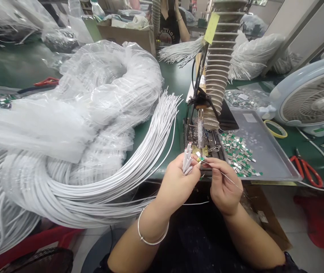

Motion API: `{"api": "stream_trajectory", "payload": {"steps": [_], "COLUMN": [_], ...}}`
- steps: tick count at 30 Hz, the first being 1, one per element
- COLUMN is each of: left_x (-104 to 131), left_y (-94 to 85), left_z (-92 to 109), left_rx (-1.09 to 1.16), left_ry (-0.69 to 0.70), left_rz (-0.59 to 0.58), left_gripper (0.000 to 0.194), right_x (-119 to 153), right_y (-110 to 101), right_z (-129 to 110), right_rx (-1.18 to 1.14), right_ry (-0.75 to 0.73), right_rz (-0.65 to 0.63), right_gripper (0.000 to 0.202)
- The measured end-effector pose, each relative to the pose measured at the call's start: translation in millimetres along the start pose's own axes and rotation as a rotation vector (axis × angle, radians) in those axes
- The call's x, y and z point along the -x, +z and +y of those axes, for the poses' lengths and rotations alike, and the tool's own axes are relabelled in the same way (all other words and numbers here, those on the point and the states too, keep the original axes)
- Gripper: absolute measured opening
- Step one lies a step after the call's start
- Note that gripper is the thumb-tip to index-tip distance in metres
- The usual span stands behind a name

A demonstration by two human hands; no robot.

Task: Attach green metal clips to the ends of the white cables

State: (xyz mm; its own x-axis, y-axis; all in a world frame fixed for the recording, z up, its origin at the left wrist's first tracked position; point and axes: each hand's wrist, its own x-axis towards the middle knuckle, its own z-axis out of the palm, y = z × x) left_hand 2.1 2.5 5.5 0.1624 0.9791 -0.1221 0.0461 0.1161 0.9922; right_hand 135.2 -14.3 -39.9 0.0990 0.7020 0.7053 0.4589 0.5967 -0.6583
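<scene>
My left hand [179, 182] is closed around several white cables [187, 161], whose stripped ends point up. Between its fingertips and those of my right hand [225, 184] is a small green and silver connector board [200, 158]. A thin wire [227, 177] runs through my right fingers, which are pinched together. Just beyond both hands stands the soldering iron [200, 129], its tip near the board. On the left, a thick bundle of white cables [116, 185] curves across the table and under my left wrist.
Loose green and silver boards [240, 157] lie in a grey tray [278, 163]. Beside it are red-handled scissors [307, 170], yellow tape [276, 129] and a fan [318, 98]. A ribbed hose [219, 57] rises behind the iron. Plastic-wrapped cables [107, 87] cover the left; a person [172, 22] is opposite.
</scene>
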Motion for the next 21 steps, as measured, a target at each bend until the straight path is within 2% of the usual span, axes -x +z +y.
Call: {"api": "stream_trajectory", "payload": {"steps": [21], "left_x": [-3.2], "left_y": [0.8], "left_z": [0.3], "left_rx": [0.055], "left_ry": [0.031], "left_rz": [0.039], "left_gripper": [0.003], "right_x": [-8.4], "right_y": [4.7], "right_z": [-0.7], "right_rx": [0.046], "right_ry": [-0.046], "right_rz": [0.006], "right_gripper": [0.022]}}
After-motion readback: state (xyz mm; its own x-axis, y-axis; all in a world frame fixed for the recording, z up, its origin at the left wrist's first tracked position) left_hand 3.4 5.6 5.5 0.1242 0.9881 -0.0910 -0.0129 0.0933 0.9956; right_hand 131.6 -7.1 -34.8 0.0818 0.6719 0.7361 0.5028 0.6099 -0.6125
